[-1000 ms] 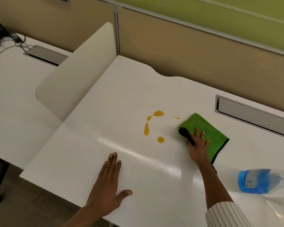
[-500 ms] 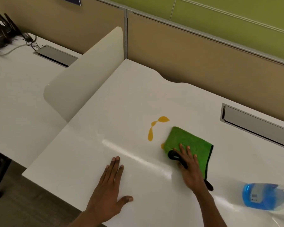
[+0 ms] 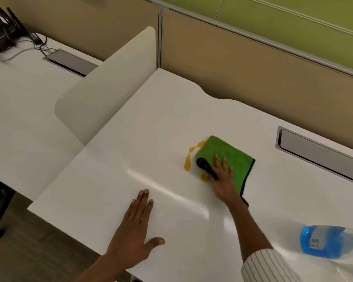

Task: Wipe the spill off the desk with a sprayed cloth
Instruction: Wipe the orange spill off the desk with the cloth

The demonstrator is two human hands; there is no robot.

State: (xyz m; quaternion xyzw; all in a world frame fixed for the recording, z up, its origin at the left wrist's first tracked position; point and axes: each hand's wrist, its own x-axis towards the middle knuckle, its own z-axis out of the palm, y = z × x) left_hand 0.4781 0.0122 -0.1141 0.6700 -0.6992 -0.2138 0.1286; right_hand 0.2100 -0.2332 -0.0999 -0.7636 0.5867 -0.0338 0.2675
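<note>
Green microfibre cloth: under flat right hand, now shifted onto orange spill; part remains leftward. Left hand: open, flat on worktop.

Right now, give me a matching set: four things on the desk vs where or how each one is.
Things:
1. green cloth
2. orange spill
3. left hand
4. spray bottle

States:
A. lying on its side near the desk's right front
B. flat on bare desk, palm down, holding nothing
C. pressed under the right hand
D. partly showing at the cloth's left edge

Pairs: 1-C, 2-D, 3-B, 4-A
</note>
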